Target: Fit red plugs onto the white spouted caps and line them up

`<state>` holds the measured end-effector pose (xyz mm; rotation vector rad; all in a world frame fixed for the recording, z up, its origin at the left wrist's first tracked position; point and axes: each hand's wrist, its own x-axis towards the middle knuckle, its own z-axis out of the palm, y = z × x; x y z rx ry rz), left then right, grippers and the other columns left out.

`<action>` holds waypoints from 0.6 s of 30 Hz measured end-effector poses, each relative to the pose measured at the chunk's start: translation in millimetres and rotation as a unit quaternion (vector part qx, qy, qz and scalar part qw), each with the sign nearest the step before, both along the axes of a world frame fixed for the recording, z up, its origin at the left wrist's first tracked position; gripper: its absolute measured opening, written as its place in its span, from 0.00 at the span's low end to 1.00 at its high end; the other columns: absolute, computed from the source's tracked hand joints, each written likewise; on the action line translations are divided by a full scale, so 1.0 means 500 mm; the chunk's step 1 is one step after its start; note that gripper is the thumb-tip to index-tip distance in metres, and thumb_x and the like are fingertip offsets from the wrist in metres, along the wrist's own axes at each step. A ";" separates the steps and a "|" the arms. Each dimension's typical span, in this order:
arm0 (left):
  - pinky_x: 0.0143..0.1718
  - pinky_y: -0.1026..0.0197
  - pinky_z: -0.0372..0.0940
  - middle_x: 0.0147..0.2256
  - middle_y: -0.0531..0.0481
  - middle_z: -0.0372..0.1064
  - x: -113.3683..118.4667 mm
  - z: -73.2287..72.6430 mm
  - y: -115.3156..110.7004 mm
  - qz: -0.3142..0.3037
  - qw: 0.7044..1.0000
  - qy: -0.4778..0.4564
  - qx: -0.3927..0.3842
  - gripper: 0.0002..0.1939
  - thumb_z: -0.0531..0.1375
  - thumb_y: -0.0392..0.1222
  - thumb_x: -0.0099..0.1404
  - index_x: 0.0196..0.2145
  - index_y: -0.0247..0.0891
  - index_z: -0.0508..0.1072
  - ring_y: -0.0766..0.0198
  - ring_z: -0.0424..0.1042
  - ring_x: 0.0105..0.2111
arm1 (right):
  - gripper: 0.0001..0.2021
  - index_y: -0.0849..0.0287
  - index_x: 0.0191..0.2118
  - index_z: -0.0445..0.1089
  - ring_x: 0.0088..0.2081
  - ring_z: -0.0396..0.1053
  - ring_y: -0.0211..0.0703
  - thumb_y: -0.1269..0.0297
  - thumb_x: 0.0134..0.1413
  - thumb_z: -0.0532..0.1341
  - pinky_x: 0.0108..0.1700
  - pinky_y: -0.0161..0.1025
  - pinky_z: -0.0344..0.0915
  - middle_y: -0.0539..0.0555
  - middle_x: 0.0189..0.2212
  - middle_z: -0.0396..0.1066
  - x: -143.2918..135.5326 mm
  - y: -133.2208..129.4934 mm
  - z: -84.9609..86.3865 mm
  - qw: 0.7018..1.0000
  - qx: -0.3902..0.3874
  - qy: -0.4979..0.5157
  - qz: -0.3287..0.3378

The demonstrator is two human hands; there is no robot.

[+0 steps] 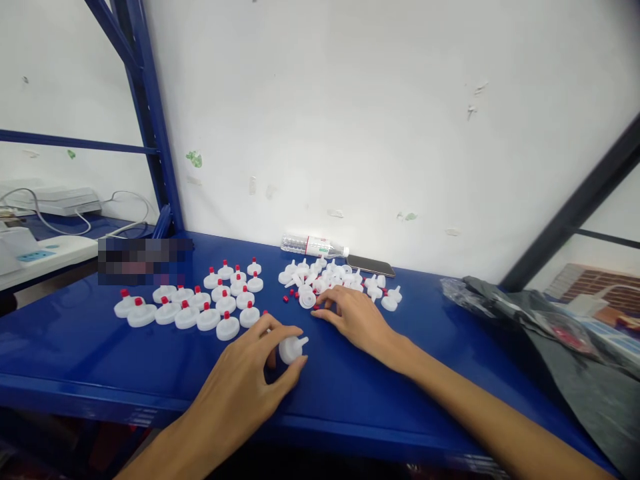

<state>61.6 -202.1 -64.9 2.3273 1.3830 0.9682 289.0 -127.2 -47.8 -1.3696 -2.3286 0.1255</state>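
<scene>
My left hand grips a white nozzle cap by its round base between thumb and fingers. Its bare spout points right, with no red tip on it. At the front of a pile of white nozzle caps, my right hand has thumb and forefinger closed around a small red cap, only partly visible. Loose red caps lie beside the pile. To the left, several white nozzle caps topped with red caps stand upright in rough rows.
Behind the pile a clear plastic bottle lies on its side, touching or close to a dark phone. Grey plastic bags cover the right of the blue table. A white power strip sits at far left.
</scene>
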 end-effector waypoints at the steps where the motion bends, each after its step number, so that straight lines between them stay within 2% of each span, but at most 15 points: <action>1: 0.33 0.60 0.66 0.39 0.50 0.71 -0.001 -0.002 0.001 -0.002 1.000 0.008 -0.006 0.15 0.58 0.48 0.70 0.50 0.45 0.78 0.64 0.70 0.28 | 0.08 0.56 0.43 0.76 0.40 0.74 0.45 0.59 0.67 0.62 0.39 0.38 0.63 0.54 0.39 0.77 -0.002 0.001 -0.002 1.000 0.007 -0.010 0.003; 5: 0.35 0.57 0.65 0.33 0.52 0.72 -0.002 -0.003 0.005 0.019 0.999 0.021 -0.033 0.18 0.60 0.52 0.69 0.51 0.43 0.77 0.61 0.71 0.29 | 0.06 0.58 0.41 0.74 0.39 0.74 0.45 0.65 0.69 0.60 0.39 0.38 0.62 0.54 0.37 0.77 -0.003 -0.008 0.005 1.000 0.017 -0.010 0.019; 8: 0.34 0.58 0.63 0.33 0.52 0.72 -0.002 0.001 0.006 0.024 0.998 0.017 -0.052 0.16 0.61 0.52 0.69 0.48 0.43 0.78 0.61 0.70 0.29 | 0.06 0.57 0.42 0.75 0.34 0.74 0.42 0.66 0.69 0.60 0.39 0.38 0.64 0.51 0.33 0.77 0.001 -0.025 0.024 0.995 -0.019 0.084 0.045; 12: 0.36 0.59 0.63 0.36 0.52 0.71 -0.002 0.001 0.007 0.004 0.998 0.003 -0.065 0.13 0.62 0.49 0.68 0.48 0.45 0.78 0.62 0.70 0.30 | 0.11 0.56 0.45 0.78 0.32 0.72 0.38 0.60 0.70 0.59 0.32 0.35 0.66 0.53 0.40 0.78 -0.006 -0.050 0.049 0.962 -0.108 0.234 0.093; 14: 0.36 0.59 0.63 0.36 0.52 0.71 -0.002 0.001 0.009 0.000 0.997 0.000 -0.071 0.13 0.63 0.48 0.68 0.48 0.45 0.78 0.62 0.70 0.31 | 0.11 0.56 0.43 0.79 0.34 0.73 0.39 0.57 0.66 0.62 0.30 0.34 0.67 0.53 0.42 0.79 -0.013 -0.059 0.054 0.936 -0.163 0.288 0.117; 16: 0.36 0.59 0.62 0.36 0.53 0.70 -0.003 0.000 0.011 0.000 0.997 -0.003 -0.075 0.13 0.63 0.48 0.68 0.48 0.45 0.78 0.62 0.69 0.31 | 0.10 0.57 0.40 0.80 0.35 0.73 0.40 0.56 0.60 0.68 0.33 0.34 0.68 0.53 0.39 0.79 -0.021 -0.064 0.054 0.915 -0.194 0.331 0.128; 18: 0.36 0.59 0.61 0.36 0.53 0.70 -0.004 0.001 0.012 -0.002 0.997 -0.006 -0.076 0.12 0.63 0.48 0.68 0.47 0.45 0.78 0.63 0.69 0.31 | 0.09 0.57 0.37 0.80 0.35 0.74 0.39 0.58 0.55 0.71 0.36 0.34 0.68 0.51 0.36 0.80 -0.029 -0.068 0.048 0.910 -0.190 0.345 0.130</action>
